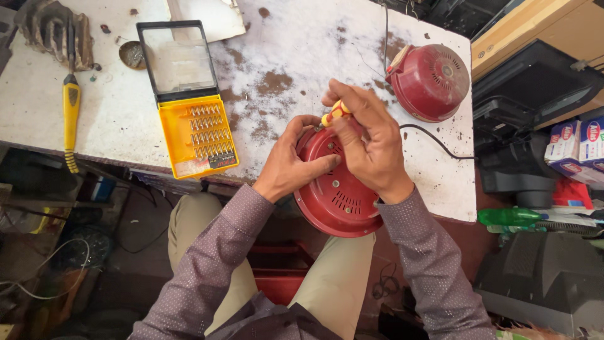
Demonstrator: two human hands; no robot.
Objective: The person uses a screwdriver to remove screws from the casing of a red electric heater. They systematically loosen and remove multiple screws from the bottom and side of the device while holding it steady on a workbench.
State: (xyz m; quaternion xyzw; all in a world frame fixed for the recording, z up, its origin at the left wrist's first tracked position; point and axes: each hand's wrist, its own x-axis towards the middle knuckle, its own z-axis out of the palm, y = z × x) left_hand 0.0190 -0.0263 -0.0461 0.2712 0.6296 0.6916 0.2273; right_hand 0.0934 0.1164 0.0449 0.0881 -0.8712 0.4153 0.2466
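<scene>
**Both hands on a red round base at the edge of the bench**

Biggest thing first: the workbench (pixel 302 38), white top, pretty beat up with brown patches where the coating has chipped off. The person sits at its near edge, knees under it, both forearms in purple dotted sleeves coming up from the bottom of the view and angling in toward each other.

Right at that near edge sits the red round base (pixel 336 195), underside up, with vent slots and a few screws showing. About half of it hangs off the bench over the lap. A second red housing (pixel 431 79) sits farther back on the right, well apart, with a black cord (pixel 434 141) trailing across the top near it.

Left of the hands there's an open yellow bit case (pixel 196 135), clear lid flipped back, rows of bits inside. Further left lies a yellow-handled tool (pixel 71 107), next to a worn glove (pixel 50 25) in the corner.

Now the hands. The left hand (pixel 292 160) lies flat-ish on the base, thumb hooked over the far rim, fingers spread and pressing on the face, so it's bracing rather than closed around anything. The right hand (pixel 368 138) arches over the top, wrist bent, fingers curled and pinching a small red-and-yellow screwdriver (pixel 335 112) near the far rim. The tip is hidden between the hands, so can't say what it's touching.
</scene>
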